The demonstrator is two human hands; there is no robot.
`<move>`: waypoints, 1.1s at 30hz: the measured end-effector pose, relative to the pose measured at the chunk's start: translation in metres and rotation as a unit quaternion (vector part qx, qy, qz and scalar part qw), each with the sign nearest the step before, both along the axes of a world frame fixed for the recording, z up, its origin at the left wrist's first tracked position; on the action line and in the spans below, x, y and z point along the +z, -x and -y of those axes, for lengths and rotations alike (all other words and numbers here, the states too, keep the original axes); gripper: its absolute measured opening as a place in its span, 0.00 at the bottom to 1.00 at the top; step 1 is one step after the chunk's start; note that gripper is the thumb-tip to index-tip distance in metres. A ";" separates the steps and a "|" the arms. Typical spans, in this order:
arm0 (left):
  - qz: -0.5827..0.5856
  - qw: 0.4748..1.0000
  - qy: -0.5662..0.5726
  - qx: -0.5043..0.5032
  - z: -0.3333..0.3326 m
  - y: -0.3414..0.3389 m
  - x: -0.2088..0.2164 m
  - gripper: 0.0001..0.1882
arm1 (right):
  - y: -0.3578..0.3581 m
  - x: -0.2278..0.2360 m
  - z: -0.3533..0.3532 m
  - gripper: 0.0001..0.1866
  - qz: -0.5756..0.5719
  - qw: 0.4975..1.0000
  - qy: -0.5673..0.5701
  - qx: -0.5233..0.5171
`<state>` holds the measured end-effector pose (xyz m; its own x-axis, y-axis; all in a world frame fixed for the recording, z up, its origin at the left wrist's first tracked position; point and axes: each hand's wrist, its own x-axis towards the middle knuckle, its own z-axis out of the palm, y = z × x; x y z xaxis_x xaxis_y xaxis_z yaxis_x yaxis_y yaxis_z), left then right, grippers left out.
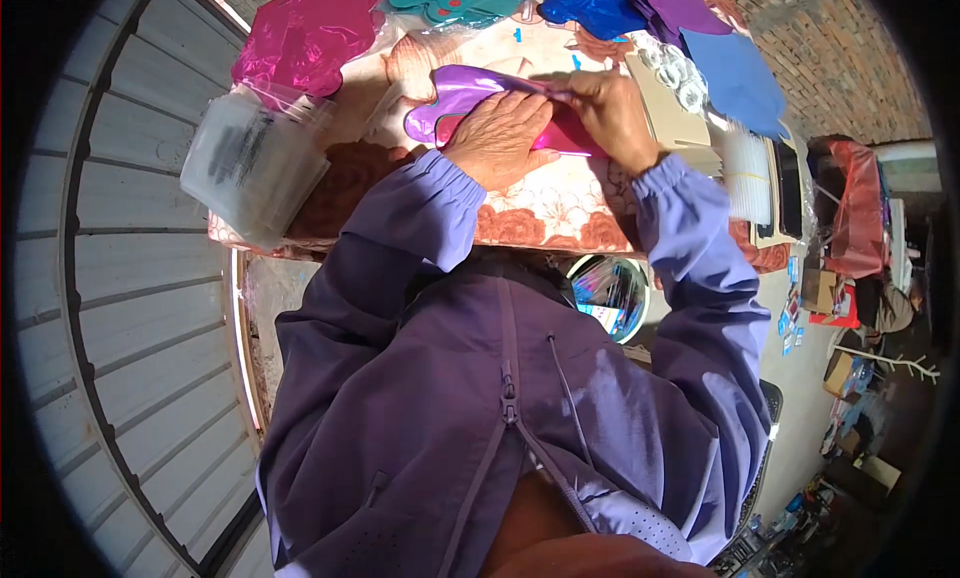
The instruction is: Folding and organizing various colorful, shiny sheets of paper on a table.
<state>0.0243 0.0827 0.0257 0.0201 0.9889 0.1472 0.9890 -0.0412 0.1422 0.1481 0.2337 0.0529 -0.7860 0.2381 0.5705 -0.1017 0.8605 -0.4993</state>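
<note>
On the patterned tablecloth in front of me lies a shiny purple and pink flat foil balloon, its far edge partly folded over. My left hand rests flat on it with the fingers stretched out, pressing it to the table. At the balloon's right end, my right hand has its fingers and thumb closed on the folded edge. Both hands cover much of the balloon's middle.
Magenta foil balloons lie at the far left, with teal, blue and purple ones along the back. Clear plastic bags are stacked at left. Beige card and white rolls stand at right. A bin sits below the table edge.
</note>
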 end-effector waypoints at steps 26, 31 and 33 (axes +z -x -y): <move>-0.029 0.979 -0.197 0.030 0.067 0.059 -0.009 0.26 | -0.018 -0.029 0.016 0.12 0.071 0.938 -0.328 -0.087; -0.043 0.975 -0.209 0.054 0.072 0.056 -0.009 0.29 | -0.019 -0.029 0.017 0.13 0.075 0.937 -0.330 -0.081; 0.024 0.973 -0.197 0.121 0.075 0.050 -0.004 0.31 | -0.019 -0.030 0.017 0.13 0.075 0.935 -0.336 -0.082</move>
